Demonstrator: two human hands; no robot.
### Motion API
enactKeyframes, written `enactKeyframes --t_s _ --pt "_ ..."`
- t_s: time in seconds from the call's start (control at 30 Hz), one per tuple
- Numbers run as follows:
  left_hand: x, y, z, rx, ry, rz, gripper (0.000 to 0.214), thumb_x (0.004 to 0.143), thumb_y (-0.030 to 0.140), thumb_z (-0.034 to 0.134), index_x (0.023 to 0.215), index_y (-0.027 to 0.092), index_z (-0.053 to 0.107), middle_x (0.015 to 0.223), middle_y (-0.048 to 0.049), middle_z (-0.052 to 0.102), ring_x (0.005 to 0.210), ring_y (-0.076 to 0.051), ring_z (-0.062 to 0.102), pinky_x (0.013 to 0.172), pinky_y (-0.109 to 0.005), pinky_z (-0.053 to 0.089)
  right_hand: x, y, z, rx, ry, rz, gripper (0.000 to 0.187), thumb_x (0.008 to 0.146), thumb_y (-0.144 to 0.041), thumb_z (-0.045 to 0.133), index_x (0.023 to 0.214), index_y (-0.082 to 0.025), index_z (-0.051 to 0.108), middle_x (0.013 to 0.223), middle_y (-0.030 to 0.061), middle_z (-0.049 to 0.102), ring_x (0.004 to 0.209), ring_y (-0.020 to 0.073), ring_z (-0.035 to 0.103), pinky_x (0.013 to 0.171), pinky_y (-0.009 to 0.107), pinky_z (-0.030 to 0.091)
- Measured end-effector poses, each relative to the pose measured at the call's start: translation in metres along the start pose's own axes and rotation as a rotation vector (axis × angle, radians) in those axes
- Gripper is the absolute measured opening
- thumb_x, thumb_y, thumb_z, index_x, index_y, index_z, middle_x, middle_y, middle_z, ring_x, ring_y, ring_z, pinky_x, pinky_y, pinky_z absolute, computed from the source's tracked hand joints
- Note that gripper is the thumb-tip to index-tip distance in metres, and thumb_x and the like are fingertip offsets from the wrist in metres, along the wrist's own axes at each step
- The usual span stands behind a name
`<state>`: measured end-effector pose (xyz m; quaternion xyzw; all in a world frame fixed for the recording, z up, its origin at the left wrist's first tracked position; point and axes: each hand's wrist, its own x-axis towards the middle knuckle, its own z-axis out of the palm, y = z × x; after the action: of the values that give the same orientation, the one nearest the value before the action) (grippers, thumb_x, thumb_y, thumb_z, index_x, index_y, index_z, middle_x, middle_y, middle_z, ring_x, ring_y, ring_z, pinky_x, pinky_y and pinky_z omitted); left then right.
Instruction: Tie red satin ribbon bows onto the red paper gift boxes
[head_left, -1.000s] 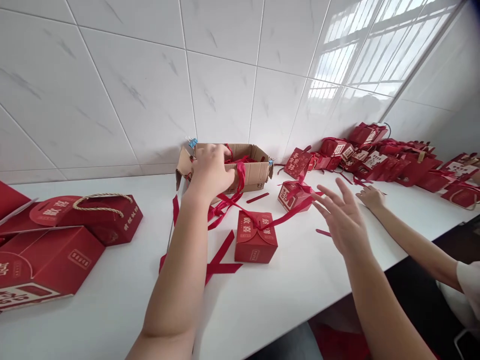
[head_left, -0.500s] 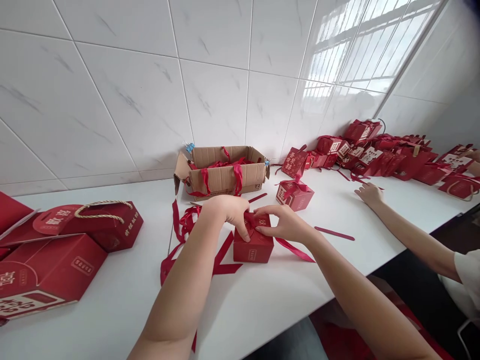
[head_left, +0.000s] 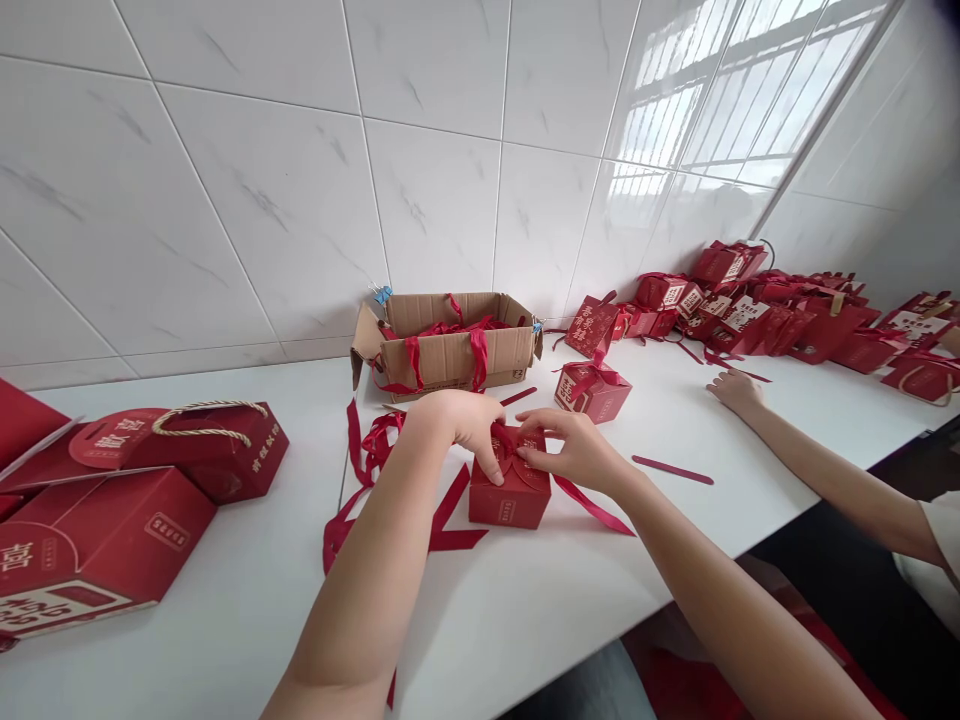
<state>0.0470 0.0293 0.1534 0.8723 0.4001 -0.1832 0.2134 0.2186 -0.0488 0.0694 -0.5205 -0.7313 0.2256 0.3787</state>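
Note:
A small red gift box (head_left: 508, 495) stands on the white counter (head_left: 247, 590) in front of me. My left hand (head_left: 461, 420) rests on its top left, fingers curled round a red ribbon (head_left: 504, 437) that crosses the lid. My right hand (head_left: 574, 450) pinches the same ribbon at the top right of the box. A ribbon tail (head_left: 592, 506) trails off to the right, and more loose ribbon (head_left: 375, 440) lies bunched to the left of the box.
An open cardboard carton (head_left: 450, 352) with ribbons stands against the tiled wall. Large red rope-handled boxes (head_left: 180, 445) lie at the left. A tied small box (head_left: 592, 390) and a heap of red boxes (head_left: 757, 310) lie right. Another person's hand (head_left: 739, 392) rests on the counter.
My left hand came back from the carton with ribbon and my right hand came in from the air; both now sit closed on the ribbon atop the small box.

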Motion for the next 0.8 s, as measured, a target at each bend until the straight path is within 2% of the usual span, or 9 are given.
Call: enactKeyframes --t_s 0.1,0.17,0.2,0.3,0.4,0.47,0.57,0.67,0.8 --pt "-0.006 -0.014 -0.002 -0.087 0.073 0.004 0.1 0.039 0.062 0.077 0.131 0.032 0.05 0.132 -0.0073 0.055 0.103 -0.032 0.058 0.067 -0.03 0.047 -0.015 0.005 -0.012 0.108 0.102 0.156 0.041 0.078 -0.038 0.065 0.116 -0.024 0.057 0.125 0.0074 0.058 0.103 0.0204 0.062 0.084 0.034 0.054" --pt "-0.012 -0.026 -0.004 -0.152 0.148 -0.051 0.089 0.044 0.068 0.072 0.123 0.029 0.058 0.126 -0.0093 0.06 0.096 -0.031 0.06 0.064 -0.03 0.046 -0.034 0.009 -0.023 0.147 0.223 0.263 0.036 0.08 -0.045 0.063 0.106 -0.021 0.06 0.114 0.0081 0.062 0.094 0.0183 0.063 0.073 0.029 0.053" --pt "-0.015 -0.032 -0.005 -0.18 0.177 -0.089 0.077 0.05 0.07 0.068 0.113 0.026 0.064 0.116 -0.0107 0.065 0.089 -0.029 0.062 0.062 -0.03 0.045 -0.044 0.01 -0.028 0.182 0.266 0.303 0.031 0.081 -0.047 0.061 0.09 -0.018 0.063 0.093 0.0064 0.065 0.08 0.0154 0.062 0.066 0.026 0.051" --pt "-0.017 -0.047 -0.007 -0.27 0.154 -0.121 0.055 0.065 0.071 0.055 0.083 0.021 0.072 0.086 -0.011 0.073 0.078 -0.026 0.064 0.062 -0.03 0.044 -0.077 0.011 -0.029 0.461 -0.083 0.454 0.053 0.09 -0.053 0.042 0.062 -0.014 0.062 0.047 -0.0005 0.05 0.042 0.0068 0.042 0.045 0.023 0.035" --pt "-0.005 -0.056 -0.005 -0.385 0.01 -0.024 0.047 0.065 0.066 0.061 0.077 0.022 0.072 0.08 -0.0091 0.074 0.081 -0.024 0.064 0.068 -0.028 0.046 -0.099 0.012 -0.007 0.577 -0.373 0.627 0.048 0.087 -0.055 0.05 0.086 -0.012 0.07 0.048 -0.001 0.054 0.038 0.0057 0.038 0.04 0.021 0.025" --pt "0.008 -0.061 -0.003 -0.441 -0.097 0.002 0.05 0.061 0.067 0.065 0.078 0.021 0.072 0.085 -0.0107 0.074 0.081 -0.024 0.065 0.067 -0.028 0.048 -0.103 0.013 0.012 0.726 -0.249 0.655 0.044 0.084 -0.053 0.055 0.105 -0.016 0.066 0.064 0.001 0.062 0.042 0.0057 0.042 0.041 0.02 0.027" --pt "0.023 -0.069 0.002 -0.531 -0.159 0.007 0.06 0.059 0.072 0.064 0.091 0.022 0.072 0.107 -0.013 0.071 0.085 -0.025 0.066 0.063 -0.027 0.05 -0.097 0.016 0.029 1.045 0.117 0.647 0.039 0.08 -0.049 0.064 0.106 -0.02 0.065 0.087 0.0036 0.066 0.054 0.006 0.05 0.048 0.019 0.038" --pt "0.033 -0.075 0.006 -0.635 -0.095 0.047 0.062 0.06 0.071 0.066 0.103 0.026 0.07 0.117 -0.0118 0.066 0.09 -0.026 0.065 0.064 -0.027 0.051 -0.081 0.017 0.025 1.182 0.379 0.605 0.035 0.074 -0.047 0.071 0.097 -0.021 0.067 0.103 0.0062 0.066 0.067 0.0092 0.058 0.057 0.021 0.046" --pt "0.047 -0.074 0.011 -0.787 0.04 0.113 0.055 0.059 0.065 0.071 0.095 0.023 0.073 0.104 -0.012 0.07 0.085 -0.025 0.065 0.064 -0.029 0.051 -0.053 0.017 0.007 1.073 0.497 0.476 0.035 0.073 -0.047 0.072 0.098 -0.023 0.068 0.107 0.0051 0.065 0.072 0.0107 0.059 0.055 0.02 0.045"
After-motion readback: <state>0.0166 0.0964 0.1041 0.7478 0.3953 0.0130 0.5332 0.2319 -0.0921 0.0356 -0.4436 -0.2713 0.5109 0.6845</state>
